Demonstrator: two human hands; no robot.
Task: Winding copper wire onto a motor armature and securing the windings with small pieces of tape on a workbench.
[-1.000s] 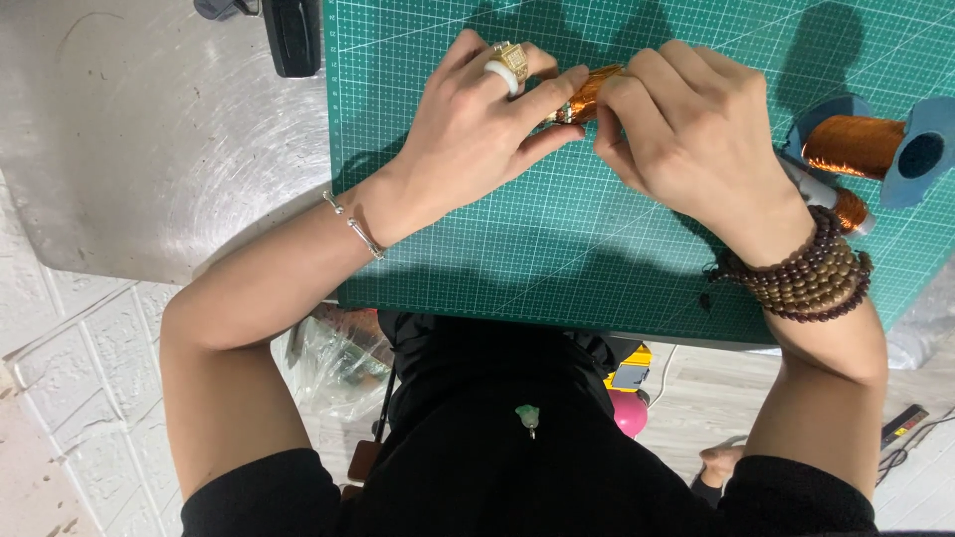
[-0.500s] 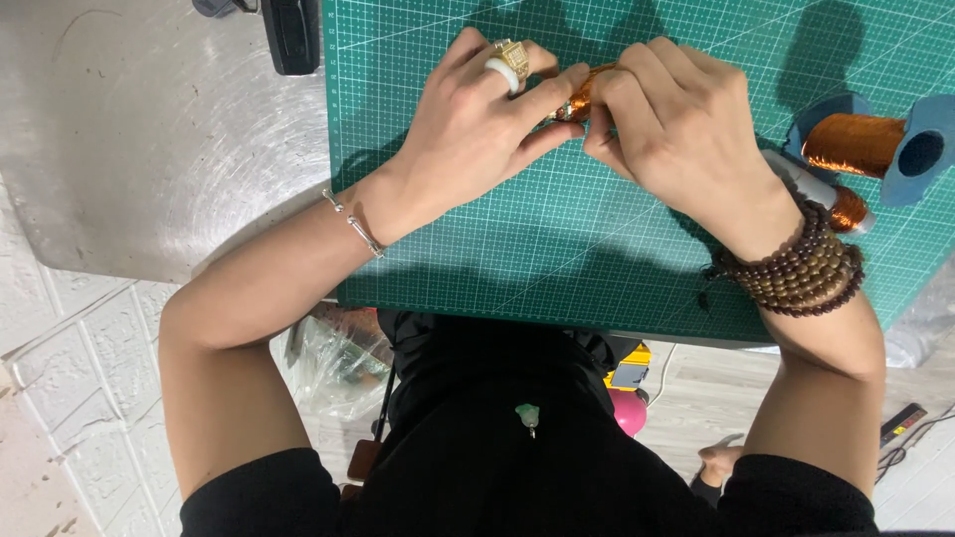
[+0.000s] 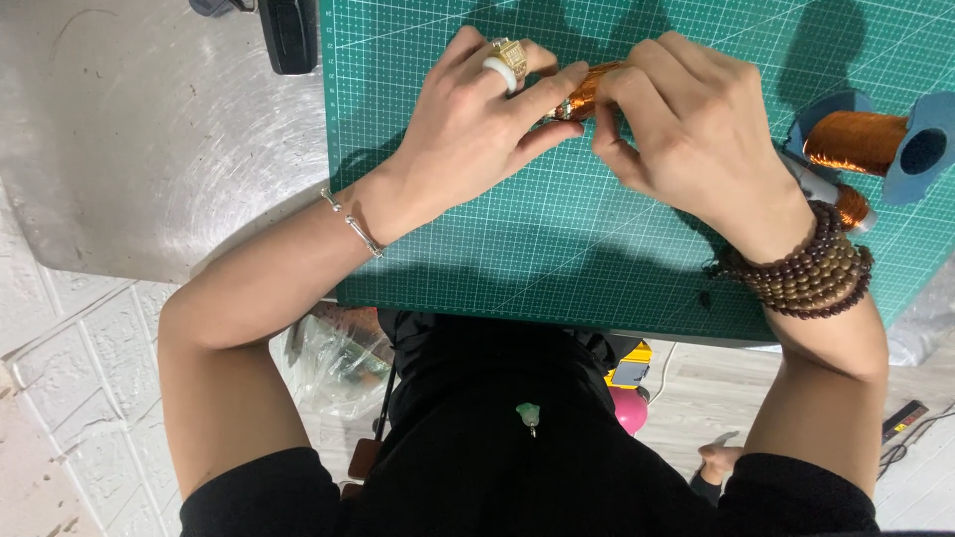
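Note:
Both hands meet over a green cutting mat. Between them is a small coil of copper-coloured wire, mostly hidden by the fingers. My left hand, with two rings and a thin bracelet on the wrist, pinches the coil's left end. My right hand, with dark bead bracelets on its wrist, grips the coil's right end with thumb and fingertips.
A blue spool wound with copper wire lies at the mat's right edge, with another small copper-wound piece beside my right wrist. A black object stands on the metal tabletop at the upper left. Below the table edge are a plastic bag and floor clutter.
My right hand has shifted slightly left and its fingers have curled closer over the coil. The left hand stays nearly still.

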